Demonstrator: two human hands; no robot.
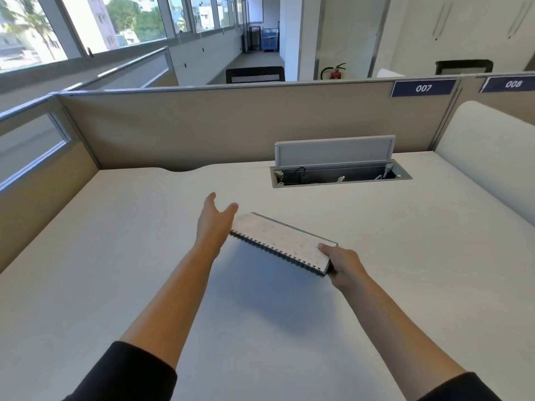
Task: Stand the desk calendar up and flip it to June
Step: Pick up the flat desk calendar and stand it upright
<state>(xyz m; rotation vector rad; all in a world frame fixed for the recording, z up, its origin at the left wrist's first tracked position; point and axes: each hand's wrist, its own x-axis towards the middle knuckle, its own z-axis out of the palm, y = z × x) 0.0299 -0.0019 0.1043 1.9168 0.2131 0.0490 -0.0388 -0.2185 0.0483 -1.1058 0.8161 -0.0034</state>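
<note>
At centre frame, just above the white bench point(115, 256), I see the desk calendar point(282, 244) folded flat and held off the surface, tilted so its left end sits higher in the picture than its right. Its spiral binding runs along the near long edge; the top face is pale with faint print I cannot read, so which month shows I cannot tell. A dark shadow lies on the bench below and toward me.

My right hand point(343, 263) is clenched on the calendar's lower-right corner, thumb on top, fingers tucked beneath. My left hand point(214, 219) is released, fingers spread and palm turned toward the calendar's left end; it sits right at that end, but whether it touches I cannot tell. Both forearms are bare, with black sleeves point(127, 374) at the bottom edge of the frame.

Beyond the calendar, upper right of centre, a cable tray point(341, 175) is sunk into the bench, its grey lid point(334, 151) standing open and cables visible inside. A beige partition point(202, 125) backs the bench, with blue labels 007 point(423, 88) and 008 point(512, 84) at upper right. A red fire extinguisher point(335, 72) stands behind it; windows point(86, 21) fill the upper left.
</note>
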